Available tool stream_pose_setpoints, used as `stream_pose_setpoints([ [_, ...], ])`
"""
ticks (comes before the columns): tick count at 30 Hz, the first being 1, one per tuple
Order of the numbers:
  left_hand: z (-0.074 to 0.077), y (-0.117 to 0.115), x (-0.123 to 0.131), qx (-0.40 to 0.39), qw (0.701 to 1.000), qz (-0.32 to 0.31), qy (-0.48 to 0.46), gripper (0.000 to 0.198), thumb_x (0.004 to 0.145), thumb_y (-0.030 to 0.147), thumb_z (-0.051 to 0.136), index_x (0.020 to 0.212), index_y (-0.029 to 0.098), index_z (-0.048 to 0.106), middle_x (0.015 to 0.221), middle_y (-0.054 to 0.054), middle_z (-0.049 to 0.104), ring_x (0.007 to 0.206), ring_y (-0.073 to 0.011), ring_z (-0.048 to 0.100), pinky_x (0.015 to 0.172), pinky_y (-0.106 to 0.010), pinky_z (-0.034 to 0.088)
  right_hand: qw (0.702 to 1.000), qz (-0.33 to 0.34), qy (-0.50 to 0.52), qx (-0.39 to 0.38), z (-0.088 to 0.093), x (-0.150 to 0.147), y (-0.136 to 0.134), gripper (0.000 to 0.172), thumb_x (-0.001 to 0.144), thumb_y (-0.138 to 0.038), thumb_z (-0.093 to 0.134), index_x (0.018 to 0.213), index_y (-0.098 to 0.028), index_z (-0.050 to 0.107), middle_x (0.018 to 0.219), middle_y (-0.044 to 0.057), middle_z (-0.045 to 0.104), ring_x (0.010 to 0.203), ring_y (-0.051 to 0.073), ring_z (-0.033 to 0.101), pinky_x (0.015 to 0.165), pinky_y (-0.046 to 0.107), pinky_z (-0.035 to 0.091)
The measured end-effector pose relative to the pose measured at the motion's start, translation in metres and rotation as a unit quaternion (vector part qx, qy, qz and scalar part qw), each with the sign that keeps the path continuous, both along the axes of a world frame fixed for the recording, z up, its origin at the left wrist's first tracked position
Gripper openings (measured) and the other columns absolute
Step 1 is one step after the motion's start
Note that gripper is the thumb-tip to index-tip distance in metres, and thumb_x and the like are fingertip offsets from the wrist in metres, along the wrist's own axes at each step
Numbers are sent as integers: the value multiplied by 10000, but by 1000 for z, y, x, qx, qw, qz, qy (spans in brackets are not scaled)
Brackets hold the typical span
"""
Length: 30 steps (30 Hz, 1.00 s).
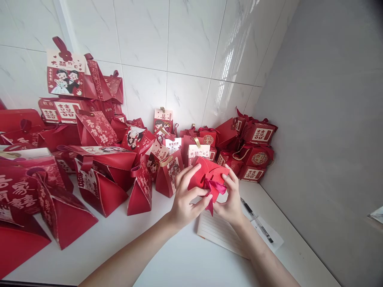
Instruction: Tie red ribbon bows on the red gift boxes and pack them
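Observation:
My left hand (187,197) and my right hand (230,199) both hold a small red paper gift box (209,172) above the white table. Fingers of both hands are curled round its sides and lower edge. A dark pink ribbon (214,189) hangs from the box's front, between my thumbs. Under my hands lies a lined notebook (217,233).
Many red wedding gift boxes and bags fill the table's left and back, such as a tall bag (169,171) and stacked boxes (257,147) in the corner. A black pen (257,219) lies on paper to the right. Tiled wall behind, grey wall at right.

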<state>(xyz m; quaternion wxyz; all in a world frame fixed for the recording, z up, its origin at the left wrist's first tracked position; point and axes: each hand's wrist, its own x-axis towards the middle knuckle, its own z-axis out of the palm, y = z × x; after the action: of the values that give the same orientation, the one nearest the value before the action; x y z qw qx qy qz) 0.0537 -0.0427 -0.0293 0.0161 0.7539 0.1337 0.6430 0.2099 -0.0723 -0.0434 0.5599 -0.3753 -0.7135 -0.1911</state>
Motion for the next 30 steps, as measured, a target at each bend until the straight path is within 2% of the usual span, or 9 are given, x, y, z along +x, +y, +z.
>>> stream_pose_setpoints([
  [7, 0, 0, 0, 4, 1000, 6, 0, 113, 810, 187, 583, 697, 186, 595, 1356, -56, 452, 1213, -267, 418, 965, -460, 414, 1000, -12, -4, -6, -1, 1, 0, 642, 794, -354, 628, 1334, -249, 297, 1374, 161, 327, 1322, 326, 313, 962, 599, 399],
  [30, -1, 1, 1, 7, 1000, 9, -2, 105, 809, 187, 592, 704, 192, 594, 1363, -50, 455, 1212, -265, 415, 962, -464, 418, 1000, -6, 6, -6, 0, -1, -1, 627, 785, -313, 634, 1322, -251, 317, 1375, 164, 338, 1321, 333, 321, 954, 609, 405],
])
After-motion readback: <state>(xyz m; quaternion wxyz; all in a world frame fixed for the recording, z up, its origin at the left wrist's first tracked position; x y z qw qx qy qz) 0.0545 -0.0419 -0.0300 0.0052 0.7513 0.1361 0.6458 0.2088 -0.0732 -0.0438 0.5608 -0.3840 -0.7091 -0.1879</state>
